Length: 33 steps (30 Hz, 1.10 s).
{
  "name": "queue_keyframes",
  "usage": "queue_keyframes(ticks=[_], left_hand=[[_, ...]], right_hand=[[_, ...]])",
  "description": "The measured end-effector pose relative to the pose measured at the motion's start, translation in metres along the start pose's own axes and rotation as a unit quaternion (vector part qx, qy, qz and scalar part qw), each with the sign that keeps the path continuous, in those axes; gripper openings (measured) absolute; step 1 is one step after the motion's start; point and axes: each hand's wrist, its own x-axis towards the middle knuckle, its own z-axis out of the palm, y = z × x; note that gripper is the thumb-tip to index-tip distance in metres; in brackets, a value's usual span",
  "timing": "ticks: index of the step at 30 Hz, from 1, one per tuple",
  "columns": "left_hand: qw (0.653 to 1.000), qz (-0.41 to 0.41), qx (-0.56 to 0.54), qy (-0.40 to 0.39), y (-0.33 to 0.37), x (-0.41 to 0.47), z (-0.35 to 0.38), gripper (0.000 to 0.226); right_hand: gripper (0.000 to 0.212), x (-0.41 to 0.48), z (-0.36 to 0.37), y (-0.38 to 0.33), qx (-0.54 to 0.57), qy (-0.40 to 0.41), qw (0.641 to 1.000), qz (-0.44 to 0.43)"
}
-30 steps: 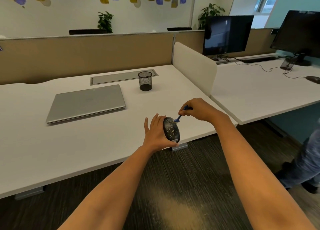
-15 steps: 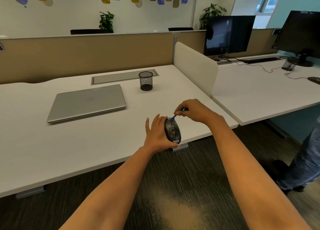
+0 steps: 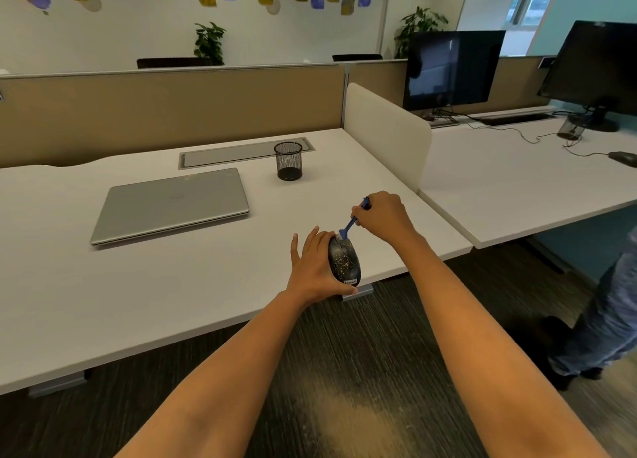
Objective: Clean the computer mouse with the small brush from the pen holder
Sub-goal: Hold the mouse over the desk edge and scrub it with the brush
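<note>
A black computer mouse (image 3: pixel 345 261) speckled with yellowish crumbs is tilted up at the front edge of the white desk (image 3: pixel 172 285). My left hand (image 3: pixel 314 268) grips it from the left side, thumb under its near end. My right hand (image 3: pixel 381 216) pinches a small blue brush (image 3: pixel 349 228) whose head touches the far end of the mouse. The black mesh pen holder (image 3: pixel 289 161) stands farther back on the desk and looks empty.
A shut silver laptop (image 3: pixel 172 207) lies to the left. A white divider panel (image 3: pixel 386 130) separates a second desk (image 3: pixel 517 188) with two monitors, cables and another mouse. A person's legs in jeans (image 3: pixel 606 323) stand on the carpet at the right.
The brush tip has moved back up to the far end of the mouse after sweeping over its top. My left hand keeps the mouse in the same place.
</note>
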Motion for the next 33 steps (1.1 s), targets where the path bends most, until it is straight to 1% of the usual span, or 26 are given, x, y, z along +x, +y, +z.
queue_keyframes(ticks=[2,6,11,13,15,17,23,26,28,33], left_hand=[[1.000,-0.001,0.002,-0.002,0.000,0.000,-0.001,0.113],[1.000,0.002,-0.006,-0.001,0.002,0.001,-0.002,0.112],[1.000,0.004,0.002,-0.004,-0.001,0.001,-0.004,0.113],[1.000,0.005,0.003,-0.006,-0.002,0.000,-0.003,0.112],[1.000,0.004,-0.001,-0.005,-0.002,0.001,-0.003,0.112],[1.000,0.001,-0.005,-0.003,-0.001,0.003,-0.004,0.113],[1.000,-0.005,0.003,-0.006,-0.004,0.002,-0.004,0.114],[1.000,-0.005,-0.003,-0.007,-0.005,0.001,-0.003,0.113],[1.000,-0.007,-0.005,-0.007,-0.004,0.002,-0.003,0.113],[1.000,-0.015,-0.002,-0.007,-0.006,0.002,-0.004,0.113]], right_hand=[[0.027,0.004,-0.002,-0.001,0.008,0.009,1.000,0.018],[0.025,0.000,0.001,-0.007,0.041,0.053,0.997,0.036],[0.017,0.002,0.005,-0.009,0.032,0.019,0.997,0.066],[0.019,0.006,0.003,-0.009,0.042,0.016,0.996,0.074],[0.019,0.005,0.002,-0.010,0.052,0.036,0.996,0.067],[0.024,0.000,0.004,-0.012,0.052,0.052,0.996,0.057],[0.020,0.000,0.007,-0.011,0.025,0.018,0.998,0.057],[0.023,-0.001,0.006,-0.014,0.041,0.058,0.997,0.039],[0.025,-0.007,0.009,-0.016,0.046,0.070,0.996,0.023],[0.021,-0.012,0.013,-0.017,0.026,0.027,0.999,0.035]])
